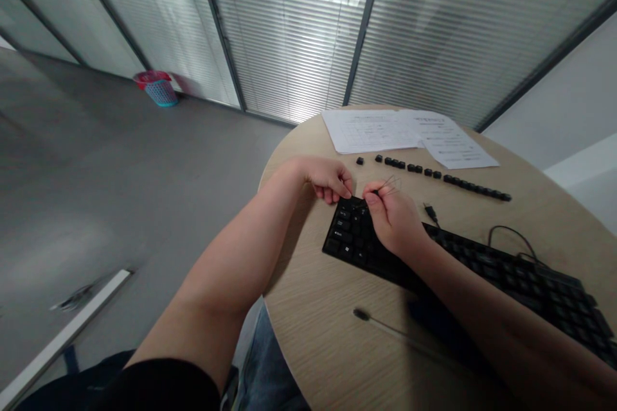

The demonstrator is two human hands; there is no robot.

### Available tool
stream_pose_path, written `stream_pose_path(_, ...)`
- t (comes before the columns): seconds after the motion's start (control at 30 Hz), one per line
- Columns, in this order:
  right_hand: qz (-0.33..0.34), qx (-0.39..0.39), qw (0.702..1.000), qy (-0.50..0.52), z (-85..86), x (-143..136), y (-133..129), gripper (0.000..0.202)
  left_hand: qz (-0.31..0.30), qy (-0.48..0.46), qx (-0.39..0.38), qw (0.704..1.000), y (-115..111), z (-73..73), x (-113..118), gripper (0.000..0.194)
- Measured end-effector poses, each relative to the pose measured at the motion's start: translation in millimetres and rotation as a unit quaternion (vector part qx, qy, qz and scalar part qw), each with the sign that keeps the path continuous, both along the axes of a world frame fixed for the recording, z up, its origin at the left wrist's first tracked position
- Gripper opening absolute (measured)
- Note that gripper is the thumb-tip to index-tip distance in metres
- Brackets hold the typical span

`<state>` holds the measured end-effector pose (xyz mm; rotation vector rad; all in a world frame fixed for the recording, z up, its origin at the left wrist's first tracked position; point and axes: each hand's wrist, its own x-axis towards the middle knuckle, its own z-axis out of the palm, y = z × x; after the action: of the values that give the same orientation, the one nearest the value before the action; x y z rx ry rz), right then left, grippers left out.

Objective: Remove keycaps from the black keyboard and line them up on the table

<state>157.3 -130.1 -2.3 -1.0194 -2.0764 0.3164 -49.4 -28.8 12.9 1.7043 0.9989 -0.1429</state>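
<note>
White bar (65, 339): on the grey floor (159, 180), near left, slanting away toward the scene's middle.
Waste basket (162, 91): blue lattice with a red rim, far left, beside the blind-covered glass partition (289, 32).
Table (299, 257): light wood grain, rounded edge, filling the right half.
Left hand (330, 180): fingers curled, thumb and forefinger at the far left corner of the black keyboard (342, 231); cannot tell whether gripping or only resting there.
Keyboard: lying slantwise from the table's left part to the near right, partly covered by the right forearm; keys still fitted along the near left edge.
Printed sheets (376, 130): white, flat, slightly overlapping, at the far side of the table.
Small brush (361, 314): dark tip to the left, thin pale handle running right into shadow, on the near side of the keyboard.
Single keycap (360, 160): black, apart from the row, just beyond the hands.
Right hand (395, 215): apart from the left hand but just beside, fingertips pinched on a thin wire tool (393, 183), above the keyboard's far left part.
Keycap row (470, 185): black, between sheets and keyboard, with small gaps toward the left.
USB plug (430, 212): just beyond the keyboard.
Black cable (513, 229): curved in a loop, farther right, reaching the keyboard's far edge.
</note>
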Motion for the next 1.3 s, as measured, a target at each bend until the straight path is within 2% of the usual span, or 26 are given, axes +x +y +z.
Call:
stream_pose_path(0.13, -0.077, -0.027, 0.992, 0.096, 1.1, 7, 5, 0.024, 0.011, 0.003, -0.01, 1.0, 0, -0.6, 1, 0.028)
stream_pose_path(0.27, -0.08, -0.033, 0.993, 0.084, 1.0, 11, 9, 0.023, -0.006, -0.034, 0.005, 0.999, -1, -1.1, -4, 0.026)
stream_pose_path(0.37, -0.077, -0.001, 0.994, 0.083, 0.1, 10, 9, 0.017, 0.016, -0.126, 0.06, 0.99, -2, 0.8, -9, 0.031)
stream_pose_path(0.5, -0.069, 0.035, 0.994, 0.082, -1.3, 7, 8, 0.012, 0.04, -0.192, 0.084, 0.977, -5, 6.5, -9, 0.042)
stream_pose_path(0.63, -0.053, 0.053, 0.991, 0.107, -0.7, 5, 7, 0.012, 0.048, -0.218, 0.075, 0.972, -10, 9.1, -1, 0.042)
stream_pose_path(0.87, -0.029, 0.006, 0.988, 0.152, 3.5, 5, 4, 0.017, 0.082, -0.248, 0.078, 0.962, -16, 12.2, 10, 0.039)
stream_pose_path(1.03, -0.005, 0.031, 0.989, 0.147, 9.2, 6, 3, 0.019, 0.096, -0.254, 0.108, 0.956, -17, 13.8, 10, 0.039)
stream_pose_path(1.23, 0.042, 0.097, 0.982, 0.153, 18.1, 8, 1, 0.02, 0.196, -0.329, 0.061, 0.922, -16, 6.1, 12, 0.055)
stream_pose_path(1.3, 0.059, 0.128, 0.98, 0.143, 21.1, 9, 0, 0.02, 0.207, -0.344, 0.056, 0.914, -16, 5.0, 13, 0.062)
